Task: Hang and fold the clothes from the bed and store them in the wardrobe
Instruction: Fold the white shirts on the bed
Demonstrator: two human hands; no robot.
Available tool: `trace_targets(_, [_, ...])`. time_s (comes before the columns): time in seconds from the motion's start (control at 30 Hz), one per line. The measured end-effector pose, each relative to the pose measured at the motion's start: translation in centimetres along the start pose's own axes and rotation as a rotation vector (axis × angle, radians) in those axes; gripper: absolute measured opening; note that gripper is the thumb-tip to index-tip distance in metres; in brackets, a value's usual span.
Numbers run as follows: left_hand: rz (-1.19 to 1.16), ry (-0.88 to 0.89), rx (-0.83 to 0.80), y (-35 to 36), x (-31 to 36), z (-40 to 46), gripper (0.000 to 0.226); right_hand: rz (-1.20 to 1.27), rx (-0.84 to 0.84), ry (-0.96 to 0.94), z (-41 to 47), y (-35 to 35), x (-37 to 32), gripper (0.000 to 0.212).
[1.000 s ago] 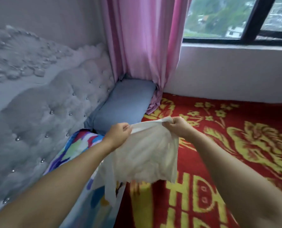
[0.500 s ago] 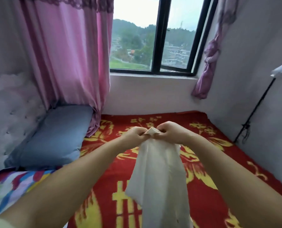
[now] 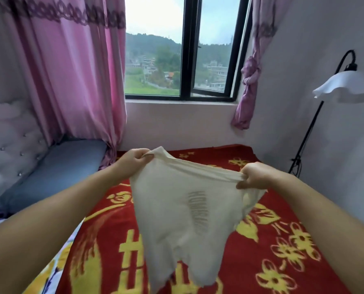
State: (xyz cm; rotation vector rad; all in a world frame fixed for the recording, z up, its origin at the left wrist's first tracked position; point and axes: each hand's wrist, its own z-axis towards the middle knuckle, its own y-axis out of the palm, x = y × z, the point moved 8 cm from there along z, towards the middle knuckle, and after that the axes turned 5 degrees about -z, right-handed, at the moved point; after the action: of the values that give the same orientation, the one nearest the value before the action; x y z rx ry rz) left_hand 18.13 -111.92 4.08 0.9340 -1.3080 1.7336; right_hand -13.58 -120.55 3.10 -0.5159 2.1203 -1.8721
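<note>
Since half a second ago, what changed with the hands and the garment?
The left hand and right hand moved apart, stretching the cream garment open by its top edge; before they pinched it together. Both grips unchanged, and it hangs above the red blanket as before.

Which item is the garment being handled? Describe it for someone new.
Start at the bed with the red blanket below the window. Above it, the left hand and right hand stretch a cream top by its upper edge. It is the only pale cloth held in the air, with faint lettering showing through.
</note>
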Motion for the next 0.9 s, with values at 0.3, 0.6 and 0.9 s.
trace_targets(0.3, [0.272, 0.167, 0.311, 0.2, 8.3, 0.1, 0.032, 0.860, 0.338, -0.168, -5.1, -10.2, 8.7, 0.010])
trace_targets(0.6, [0.094, 0.121, 0.306, 1.2, 9.4, 2.9, 0.015, 1.055, 0.465, -0.144, -2.6, -13.1, 11.8, 0.005])
trace_targets(0.9, [0.126, -0.012, 0.106, 3.2, 7.6, 7.3, 0.023, 0.997, 0.380, -0.180, 0.0, -13.8, 10.1, 0.013])
